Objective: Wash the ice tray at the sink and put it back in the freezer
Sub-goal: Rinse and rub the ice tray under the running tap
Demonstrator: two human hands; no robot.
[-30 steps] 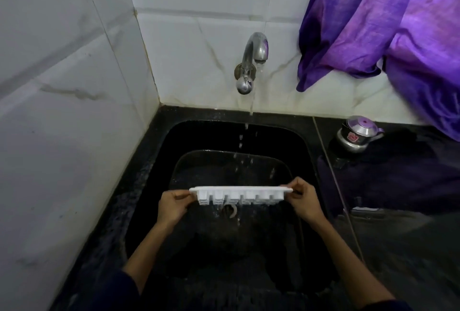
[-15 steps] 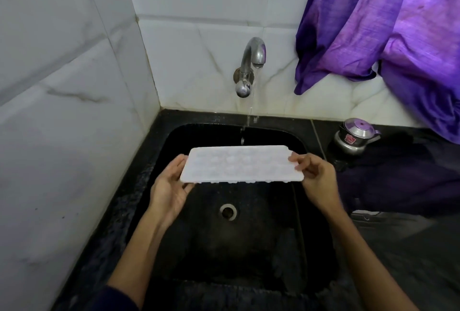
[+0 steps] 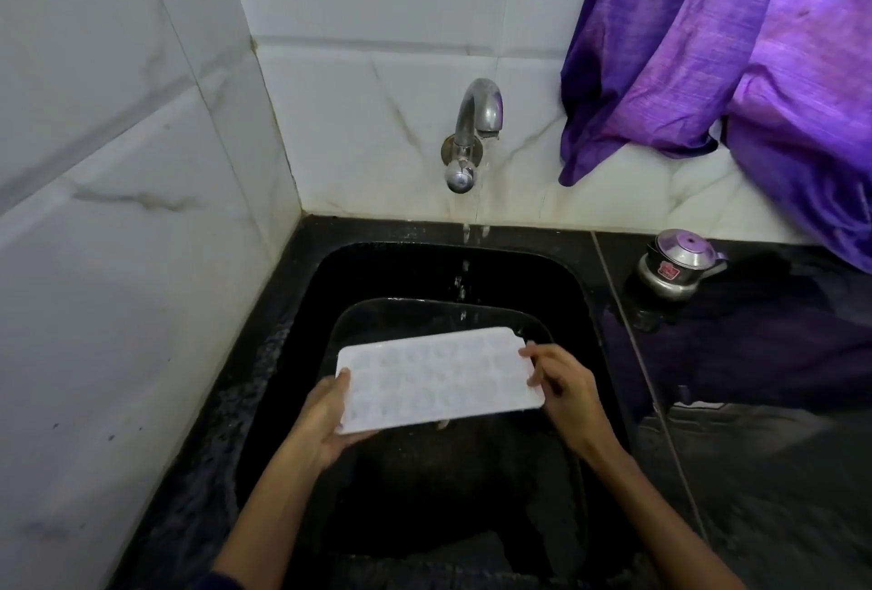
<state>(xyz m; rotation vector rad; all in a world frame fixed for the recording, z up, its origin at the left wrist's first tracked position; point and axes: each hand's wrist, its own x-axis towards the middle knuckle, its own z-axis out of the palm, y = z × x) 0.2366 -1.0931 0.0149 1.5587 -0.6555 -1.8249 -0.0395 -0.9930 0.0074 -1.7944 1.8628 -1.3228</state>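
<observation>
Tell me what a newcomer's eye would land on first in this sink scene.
First, the white ice tray, held over the black sink with the left hand and right hand gripping its short ends. Next, the purple cloth hanging at upper right against the white tiles. Between them, the steel tap runs a thin stream of water into the basin.

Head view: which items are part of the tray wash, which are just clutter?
In the job:
ice tray, gripped at its ends by the left hand and right hand
tap, running
sink

Lying about:
purple cloth hanging over the wall
small steel pot on the counter
</observation>
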